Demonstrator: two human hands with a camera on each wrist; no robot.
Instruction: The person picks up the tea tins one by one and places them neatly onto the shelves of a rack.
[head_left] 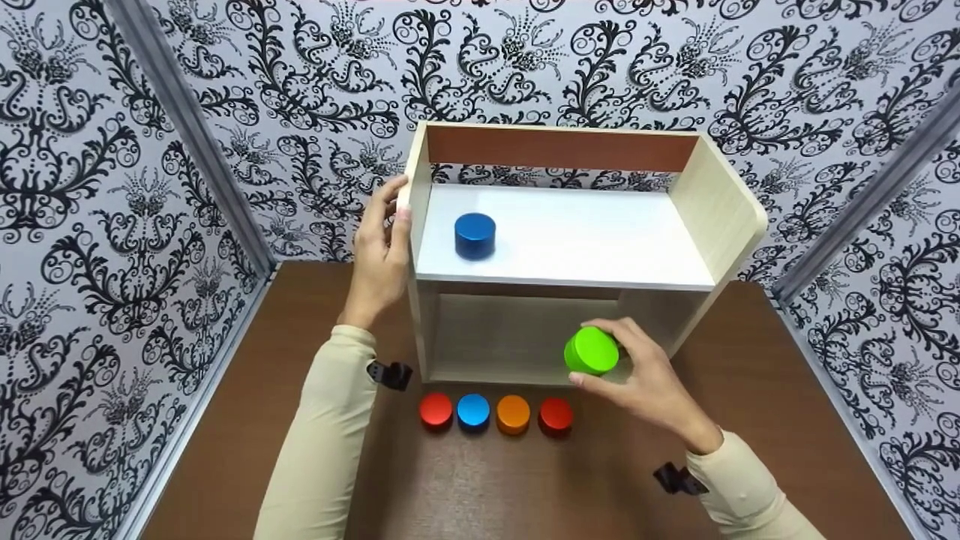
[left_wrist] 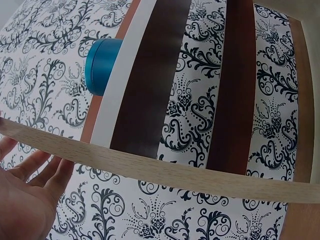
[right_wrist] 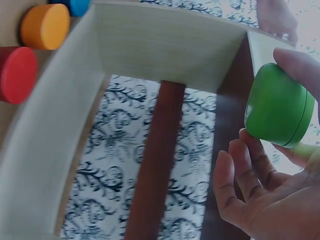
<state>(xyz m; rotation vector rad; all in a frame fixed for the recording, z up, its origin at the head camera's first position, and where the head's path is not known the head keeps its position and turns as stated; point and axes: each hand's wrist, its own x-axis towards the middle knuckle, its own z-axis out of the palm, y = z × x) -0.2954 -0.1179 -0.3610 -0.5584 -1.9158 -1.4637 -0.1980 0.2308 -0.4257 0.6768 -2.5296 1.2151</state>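
A green round container (head_left: 592,351) is held between the thumb and fingers of my right hand (head_left: 645,375), in front of the shelf unit's lower compartment. In the right wrist view the green container (right_wrist: 280,105) is tilted, with some fingers off it. My left hand (head_left: 381,255) holds the left side panel of the wooden shelf unit (head_left: 418,322) near its front edge. The left wrist view has the fingers (left_wrist: 59,175) against the panel's outer side. One dark blue container (head_left: 475,236) stands upright on the white upper shelf, toward the left.
In front of the unit, a row on the brown table (head_left: 465,495) holds a red container (head_left: 436,411), a light blue container (head_left: 473,412), an orange container (head_left: 513,414) and another red container (head_left: 556,416). Patterned walls (head_left: 300,90) stand behind and at both sides.
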